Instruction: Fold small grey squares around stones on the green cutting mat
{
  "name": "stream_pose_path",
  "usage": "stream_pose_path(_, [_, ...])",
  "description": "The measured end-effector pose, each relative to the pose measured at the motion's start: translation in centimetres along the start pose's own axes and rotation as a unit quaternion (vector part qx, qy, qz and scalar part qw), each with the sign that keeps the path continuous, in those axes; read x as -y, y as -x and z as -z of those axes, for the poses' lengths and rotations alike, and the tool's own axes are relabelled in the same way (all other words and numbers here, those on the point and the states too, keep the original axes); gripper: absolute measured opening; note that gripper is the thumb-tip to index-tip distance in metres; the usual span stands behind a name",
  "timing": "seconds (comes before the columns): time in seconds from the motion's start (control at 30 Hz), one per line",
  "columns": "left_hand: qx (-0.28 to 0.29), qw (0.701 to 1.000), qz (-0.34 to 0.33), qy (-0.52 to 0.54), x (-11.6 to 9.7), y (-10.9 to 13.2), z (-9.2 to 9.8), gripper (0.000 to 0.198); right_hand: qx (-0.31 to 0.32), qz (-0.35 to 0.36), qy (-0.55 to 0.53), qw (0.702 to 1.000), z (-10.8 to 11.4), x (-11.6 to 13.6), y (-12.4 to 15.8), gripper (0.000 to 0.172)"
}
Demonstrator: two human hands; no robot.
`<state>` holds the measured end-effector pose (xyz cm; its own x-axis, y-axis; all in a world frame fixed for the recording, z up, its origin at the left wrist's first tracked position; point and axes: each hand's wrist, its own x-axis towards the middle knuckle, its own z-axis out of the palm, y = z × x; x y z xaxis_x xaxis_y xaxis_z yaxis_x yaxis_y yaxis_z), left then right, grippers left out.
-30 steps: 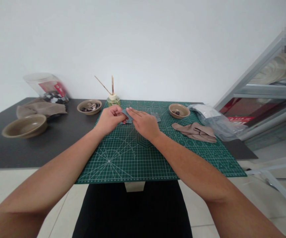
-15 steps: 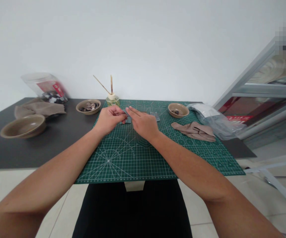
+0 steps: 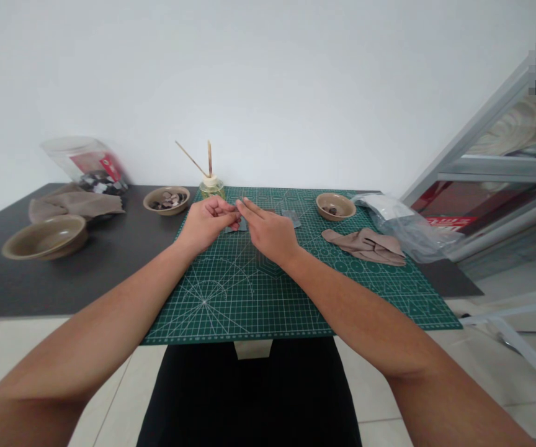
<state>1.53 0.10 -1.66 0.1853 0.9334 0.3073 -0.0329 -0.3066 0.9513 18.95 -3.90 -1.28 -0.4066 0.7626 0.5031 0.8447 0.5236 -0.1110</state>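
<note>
My left hand (image 3: 210,222) and my right hand (image 3: 270,231) meet over the far middle of the green cutting mat (image 3: 249,310). Both are closed, fingertips pinched close together on a small clear plastic piece (image 3: 236,228), perhaps a little bag; its lower part shows beneath the fingers. Anything inside it is hidden or too small to tell. A second clear plastic piece (image 3: 291,218) lies flat on the mat, just right of my right hand. Behind my left hand stands a small glass bottle (image 3: 211,186) with two thin sticks in it.
Left on the dark table are a bowl of small dark and pale pieces (image 3: 168,200), a larger bowl (image 3: 47,239), a brown cloth (image 3: 75,203) and a clear container (image 3: 91,164). Right are a small bowl (image 3: 335,208), a folded cloth (image 3: 365,245) and a plastic bag (image 3: 412,230).
The view has shifted very slightly, so everything sits a little further right. Both hands keep nearly the same pose around the plastic piece.
</note>
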Motion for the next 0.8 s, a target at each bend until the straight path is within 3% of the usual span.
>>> stream_pose_path(0.23, [0.013, 0.999, -0.02, -0.044, 0.11, 0.13, 0.07, 0.021, 0.008, 0.014, -0.01, 1.0, -0.3, 0.14, -0.01, 0.052])
stream_pose_path(0.47, [-0.006, 1.0, -0.021, 0.004, 0.19, -0.08, 0.03, 0.026, 0.005, -0.018, -0.041, 0.999, -0.22, -0.34, -0.04, 0.052])
stream_pose_path(0.8, [0.011, 1.0, -0.018, 0.01, 0.08, -0.1, -0.13, 0.028, -0.032, -0.044, -0.098, 0.994, -0.25, -0.51, 0.04, 0.054])
